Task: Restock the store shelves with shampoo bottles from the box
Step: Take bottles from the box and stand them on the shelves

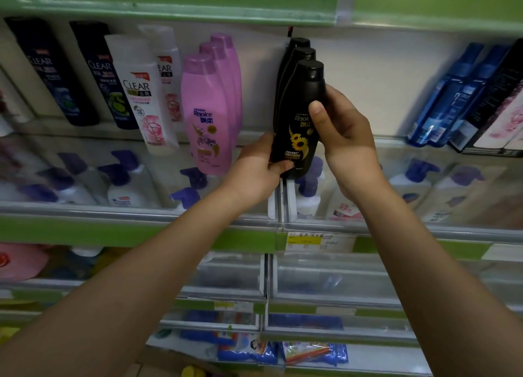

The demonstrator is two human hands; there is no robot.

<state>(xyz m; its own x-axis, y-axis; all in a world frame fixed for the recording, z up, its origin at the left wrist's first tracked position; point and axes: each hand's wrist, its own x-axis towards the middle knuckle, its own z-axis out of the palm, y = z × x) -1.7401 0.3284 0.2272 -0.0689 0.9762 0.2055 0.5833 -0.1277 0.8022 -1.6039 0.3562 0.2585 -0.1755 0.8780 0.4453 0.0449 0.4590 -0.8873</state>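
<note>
Black plastic fills the middle of the head view: a black Rejoice shampoo bottle (301, 116) with a sunflower on its label, held upright at the front edge of the top shelf (396, 141). Both bare arms reach up from the bottom of the picture. The left hand (260, 170) grips the bottle's lower left side, thumb pressed flat on the front near the base. The right hand (345, 133) wraps the bottle's right side higher up, thumb lying across the label and fingers curled behind. Two more black bottles (297, 48) stand in a row directly behind the held one, caps showing above it.

Just to the left stands a row of three pink Rejoice bottles (206, 113). Further left are white Clear bottles (141, 93), then dark navy Clear bottles (53, 70) at the far left. A stretch of bare white back wall lies to the right of the black row, and blue bottles (450, 96) with boxed products lean at the far right.

On the shelf below, behind a clear plastic front, sit white pump bottles with purple tops (124, 184). A yellow and white price tag (319, 242) is fixed to the green shelf edge under the hands. Lower shelves hold blurred packets. The box is not in view.
</note>
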